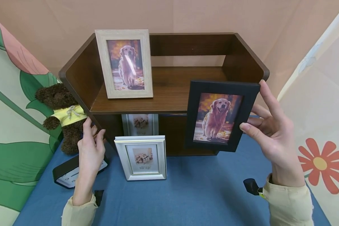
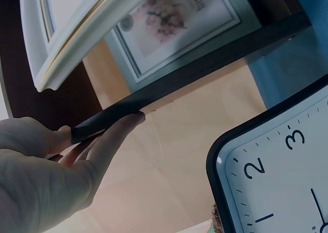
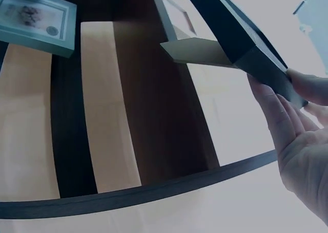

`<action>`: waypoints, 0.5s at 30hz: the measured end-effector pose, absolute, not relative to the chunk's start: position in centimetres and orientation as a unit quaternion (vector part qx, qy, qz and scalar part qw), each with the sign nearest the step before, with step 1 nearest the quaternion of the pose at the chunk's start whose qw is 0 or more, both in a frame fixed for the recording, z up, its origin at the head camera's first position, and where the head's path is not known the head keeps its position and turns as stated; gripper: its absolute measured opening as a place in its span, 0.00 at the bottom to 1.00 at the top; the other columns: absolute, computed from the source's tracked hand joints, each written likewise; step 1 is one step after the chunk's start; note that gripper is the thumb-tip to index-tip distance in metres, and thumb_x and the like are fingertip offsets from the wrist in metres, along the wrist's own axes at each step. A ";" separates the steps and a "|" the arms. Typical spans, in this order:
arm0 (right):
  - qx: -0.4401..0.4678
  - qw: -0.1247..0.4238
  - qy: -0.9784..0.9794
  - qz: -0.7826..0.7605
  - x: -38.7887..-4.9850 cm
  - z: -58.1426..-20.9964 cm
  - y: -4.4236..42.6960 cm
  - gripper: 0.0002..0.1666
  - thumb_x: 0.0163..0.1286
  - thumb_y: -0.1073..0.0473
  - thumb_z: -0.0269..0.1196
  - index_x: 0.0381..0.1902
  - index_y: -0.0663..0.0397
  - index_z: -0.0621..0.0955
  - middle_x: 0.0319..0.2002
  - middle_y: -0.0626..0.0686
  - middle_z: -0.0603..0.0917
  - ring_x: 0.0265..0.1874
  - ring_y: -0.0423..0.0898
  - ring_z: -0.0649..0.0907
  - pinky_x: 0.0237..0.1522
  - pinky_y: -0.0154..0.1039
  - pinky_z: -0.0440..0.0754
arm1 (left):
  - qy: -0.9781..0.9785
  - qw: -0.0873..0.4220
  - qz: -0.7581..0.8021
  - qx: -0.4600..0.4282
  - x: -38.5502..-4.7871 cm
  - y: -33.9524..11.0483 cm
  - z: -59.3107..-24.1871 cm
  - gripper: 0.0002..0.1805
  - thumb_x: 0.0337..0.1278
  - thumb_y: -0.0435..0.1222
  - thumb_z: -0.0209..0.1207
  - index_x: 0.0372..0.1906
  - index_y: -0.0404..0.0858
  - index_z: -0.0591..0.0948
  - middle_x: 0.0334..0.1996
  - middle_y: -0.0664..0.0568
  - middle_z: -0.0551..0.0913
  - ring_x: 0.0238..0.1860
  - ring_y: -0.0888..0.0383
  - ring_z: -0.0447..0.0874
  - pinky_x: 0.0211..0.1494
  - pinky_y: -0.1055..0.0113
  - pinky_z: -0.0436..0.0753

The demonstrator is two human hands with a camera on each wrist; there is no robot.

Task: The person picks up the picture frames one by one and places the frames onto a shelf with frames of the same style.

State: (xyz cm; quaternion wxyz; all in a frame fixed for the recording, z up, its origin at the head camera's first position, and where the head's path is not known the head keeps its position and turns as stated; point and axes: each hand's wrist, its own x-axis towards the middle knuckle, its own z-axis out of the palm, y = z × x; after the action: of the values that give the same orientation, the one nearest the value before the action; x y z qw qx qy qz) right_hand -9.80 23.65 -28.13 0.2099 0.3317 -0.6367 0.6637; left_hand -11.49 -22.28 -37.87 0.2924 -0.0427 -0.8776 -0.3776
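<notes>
A dark brown wooden shelf unit (image 1: 175, 91) stands on the blue cloth. My left hand (image 1: 91, 147) grips the front edge of its left side panel (image 2: 179, 84), thumb on one face and fingers on the other. In my right hand (image 1: 277, 135) is a black picture frame (image 1: 220, 119) with a golden dog photo, held by its right side in front of the upper shelf. Its support leg (image 3: 200, 51) sticks out behind. A pale wood frame (image 1: 128, 66) with a similar photo stands on the upper shelf at left.
A silver-white frame (image 1: 144, 157) stands before the unit; a grey-green frame (image 1: 141, 125) is in the lower compartment, partly hidden. Left of the unit are a brown teddy bear (image 1: 69, 116) in a yellow top and a black-rimmed clock (image 2: 277, 176). Printed fabric walls stand around.
</notes>
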 end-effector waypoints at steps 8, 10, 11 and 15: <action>0.337 0.215 -0.604 0.689 -10.4 -27.2 23.2 0.51 0.67 0.82 0.67 0.84 0.59 0.63 0.68 0.67 0.81 0.55 0.54 0.90 0.54 0.37 0.86 | -0.877 0.296 -0.377 -0.044 -11.4 -22.3 -37.8 0.32 0.80 0.22 0.53 0.82 0.36 0.61 0.62 0.31 0.84 0.48 0.32 0.90 0.46 0.45 0.82; 0.340 0.215 -0.594 0.696 -10.5 -27.0 23.1 0.51 0.66 0.82 0.67 0.84 0.60 0.63 0.69 0.67 0.80 0.54 0.54 0.90 0.54 0.38 0.87 | -0.877 0.295 -0.378 -0.043 -11.4 -22.2 -37.8 0.32 0.80 0.22 0.53 0.82 0.36 0.61 0.62 0.31 0.84 0.49 0.32 0.90 0.46 0.45 0.82; 0.341 0.215 -0.590 0.700 -10.6 -26.9 23.0 0.51 0.66 0.83 0.67 0.84 0.60 0.64 0.69 0.67 0.80 0.54 0.54 0.90 0.53 0.38 0.87 | -0.877 0.294 -0.378 -0.042 -11.4 -22.2 -37.8 0.32 0.80 0.22 0.53 0.82 0.36 0.61 0.62 0.31 0.84 0.50 0.31 0.90 0.46 0.45 0.82; 0.346 0.209 -0.567 0.717 -10.7 -26.5 22.8 0.51 0.65 0.84 0.67 0.83 0.61 0.64 0.71 0.67 0.77 0.55 0.56 0.90 0.52 0.39 0.88 | -0.876 0.291 -0.382 -0.041 -11.4 -22.1 -37.7 0.32 0.80 0.22 0.52 0.82 0.36 0.61 0.63 0.31 0.83 0.51 0.31 0.89 0.47 0.44 0.82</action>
State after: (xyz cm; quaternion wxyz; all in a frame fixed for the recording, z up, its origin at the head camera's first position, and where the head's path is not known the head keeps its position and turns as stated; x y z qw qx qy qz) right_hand -10.70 22.78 -26.48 0.2088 0.3464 -0.5675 0.7172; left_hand -11.36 -22.13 -37.69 0.2906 -0.0414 -0.8763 -0.3819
